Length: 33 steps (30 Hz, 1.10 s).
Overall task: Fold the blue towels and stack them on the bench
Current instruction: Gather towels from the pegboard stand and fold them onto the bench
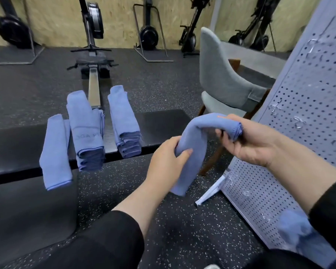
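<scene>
Head view, and the long black surface (pixel 159 129) runs across the frame carrying the work done so far: a tall middle pile (pixel 85 129) and a right pile (pixel 125 121) of folded blue towels, plus one single towel (pixel 55 152) on the left whose near end droops over the front edge. That single towel looks the likeliest to slide to the floor if the surface gets bumped, and the middle pile juts past the edge too, so a careless drop on top could tip it. Now to the action: the towel in play (pixel 194 144) is up in the air, off the surface and to the right of the piles, bent into an arch between both hands. Right hand (pixel 248 140) has its fingers curled round the bunched upper end; left hand (pixel 167 160) pinches the strip lower down, thumb across the front, with the tail hanging free below it toward the floor. The risk here, I'd say, is that the loose tail unfolds or the layers slip out of line, since only two narrow grips keep the fold together, and a sloppy fold makes a wobbly stack.
</scene>
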### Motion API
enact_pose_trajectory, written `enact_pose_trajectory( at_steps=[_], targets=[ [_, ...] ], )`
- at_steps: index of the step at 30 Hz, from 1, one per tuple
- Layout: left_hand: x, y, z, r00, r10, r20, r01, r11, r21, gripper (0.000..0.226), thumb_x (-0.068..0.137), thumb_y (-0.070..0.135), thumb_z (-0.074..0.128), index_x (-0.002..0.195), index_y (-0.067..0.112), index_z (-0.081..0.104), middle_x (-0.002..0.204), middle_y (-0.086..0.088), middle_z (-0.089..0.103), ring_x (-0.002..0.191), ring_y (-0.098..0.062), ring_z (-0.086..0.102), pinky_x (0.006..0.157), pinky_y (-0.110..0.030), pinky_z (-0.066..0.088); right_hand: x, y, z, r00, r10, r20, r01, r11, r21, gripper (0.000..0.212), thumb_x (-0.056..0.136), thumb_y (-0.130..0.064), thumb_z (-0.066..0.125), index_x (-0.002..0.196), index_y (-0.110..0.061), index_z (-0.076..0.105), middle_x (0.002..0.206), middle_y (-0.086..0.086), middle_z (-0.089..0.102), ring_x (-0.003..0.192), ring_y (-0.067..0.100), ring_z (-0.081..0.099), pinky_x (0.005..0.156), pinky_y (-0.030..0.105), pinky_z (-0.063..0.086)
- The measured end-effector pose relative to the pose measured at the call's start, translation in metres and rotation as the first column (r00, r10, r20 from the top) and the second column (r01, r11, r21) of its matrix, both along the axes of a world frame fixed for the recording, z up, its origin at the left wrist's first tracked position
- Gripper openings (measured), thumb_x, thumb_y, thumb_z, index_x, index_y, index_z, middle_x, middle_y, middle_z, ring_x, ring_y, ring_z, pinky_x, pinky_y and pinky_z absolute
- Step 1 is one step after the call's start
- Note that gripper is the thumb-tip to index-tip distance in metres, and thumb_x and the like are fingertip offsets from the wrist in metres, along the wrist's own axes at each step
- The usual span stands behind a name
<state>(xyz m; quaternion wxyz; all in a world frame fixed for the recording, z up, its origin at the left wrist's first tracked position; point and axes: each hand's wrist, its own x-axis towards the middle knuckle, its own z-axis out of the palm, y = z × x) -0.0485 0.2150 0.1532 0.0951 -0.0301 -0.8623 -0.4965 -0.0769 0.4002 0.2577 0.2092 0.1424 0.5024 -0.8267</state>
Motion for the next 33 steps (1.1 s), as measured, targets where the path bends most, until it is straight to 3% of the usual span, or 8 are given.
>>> enact_pose_trajectory(
  at_steps=[5, 9, 14, 18, 24, 26, 28, 33],
  targets=[
    [0.012, 0.019, 0.01, 0.999, -0.02, -0.037, 0.025, 0.989, 0.143, 0.013, 0.1, 0.023, 0.05, 0.099, 0.036, 0.048, 0.089, 0.014, 0.062, 0.073, -0.001, 0.054, 0.059, -0.019, 0.042, 0.028, 0.049, -0.003, 0.996, 0.044, 0.073, -0.041, 0.999, -0.032, 0.048, 0.053, -0.01, 0.09, 0.097, -0.008, 0.073, 0.073, 0.009, 0.066, 0.051, 0.014, 0.067, 0.041, 0.02, 0.054],
    [0.02, 0.031, 0.014, 0.994, -0.069, -0.079, 0.081, 0.985, 0.151, 0.02, 0.098, 0.02, 0.047, 0.109, 0.037, 0.046, 0.096, 0.019, 0.062, 0.085, -0.003, 0.058, 0.074, -0.032, 0.047, 0.031, 0.076, -0.014, 0.991, 0.092, 0.094, -0.081, 0.99, -0.114, 0.096, 0.009, 0.003, 0.101, 0.1, -0.001, 0.071, 0.088, 0.01, 0.062, 0.05, 0.016, 0.066, 0.04, 0.022, 0.053],
    [0.01, 0.025, 0.008, 0.986, -0.166, -0.03, 0.158, 0.972, -0.176, 0.024, 0.085, 0.045, 0.071, 0.099, 0.03, 0.058, 0.087, 0.012, 0.066, 0.087, -0.011, 0.06, 0.08, -0.035, 0.051, 0.019, 0.086, -0.019, 0.992, 0.069, 0.109, -0.056, 0.991, -0.12, 0.071, 0.035, 0.005, 0.098, 0.099, -0.003, 0.068, 0.09, 0.009, 0.058, 0.047, 0.013, 0.061, 0.039, 0.02, 0.051],
    [-0.001, 0.01, 0.003, 0.993, -0.121, -0.004, 0.113, 0.945, -0.306, 0.025, 0.084, 0.038, 0.068, 0.081, 0.02, 0.051, 0.074, 0.004, 0.06, 0.076, -0.019, 0.054, 0.073, -0.037, 0.049, 0.016, 0.082, -0.029, 0.993, 0.085, 0.081, -0.103, 0.959, 0.262, 0.038, 0.066, -0.011, 0.077, 0.104, -0.011, 0.071, 0.08, 0.009, 0.063, 0.047, 0.014, 0.059, 0.04, 0.02, 0.051],
    [-0.007, 0.008, -0.004, 0.992, -0.111, 0.058, 0.126, 0.875, -0.468, 0.028, 0.081, 0.037, 0.064, 0.069, 0.022, 0.044, 0.066, 0.002, 0.053, 0.068, -0.024, 0.047, 0.056, -0.033, 0.036, 0.013, 0.064, -0.043, 0.872, 0.34, -0.353, 0.245, 0.323, 0.914, 0.038, 0.092, -0.039, 0.07, 0.128, -0.028, 0.062, 0.128, -0.006, 0.064, 0.111, 0.011, 0.062, 0.095, 0.036, 0.052],
    [-0.008, 0.014, -0.003, 0.992, -0.089, 0.088, 0.122, 0.831, -0.543, 0.03, 0.077, 0.037, 0.065, 0.068, 0.019, 0.042, 0.065, 0.002, 0.05, 0.067, -0.025, 0.047, 0.053, -0.031, 0.031, 0.024, 0.043, -0.048, 0.757, 0.633, -0.162, 0.081, 0.156, 0.984, 0.066, 0.086, -0.04, 0.072, 0.146, -0.032, 0.047, 0.148, -0.008, 0.051, 0.133, 0.011, 0.05, 0.111, 0.033, 0.04],
    [-0.009, 0.022, -0.004, 0.99, -0.083, 0.116, 0.137, 0.78, -0.611, 0.025, 0.073, 0.033, 0.065, 0.073, 0.018, 0.045, 0.071, 0.002, 0.053, 0.074, -0.028, 0.054, 0.056, -0.031, 0.033, 0.033, 0.021, -0.066, 0.673, 0.739, 0.037, -0.062, 0.006, 0.998, 0.077, 0.077, -0.043, 0.075, 0.146, -0.031, 0.043, 0.15, -0.008, 0.049, 0.136, 0.017, 0.049, 0.11, 0.036, 0.041],
    [-0.011, 0.033, -0.005, 0.99, -0.088, 0.11, 0.14, 0.716, -0.684, 0.021, 0.077, 0.032, 0.061, 0.075, 0.02, 0.044, 0.073, 0.004, 0.052, 0.077, -0.028, 0.054, 0.059, -0.032, 0.036, 0.028, 0.004, -0.102, 0.707, 0.707, -0.018, 0.085, -0.059, 0.995, 0.031, 0.085, -0.031, 0.066, 0.111, -0.02, 0.054, 0.108, 0.003, 0.066, 0.102, 0.028, 0.06, 0.076, 0.038, 0.045]
  ],
)
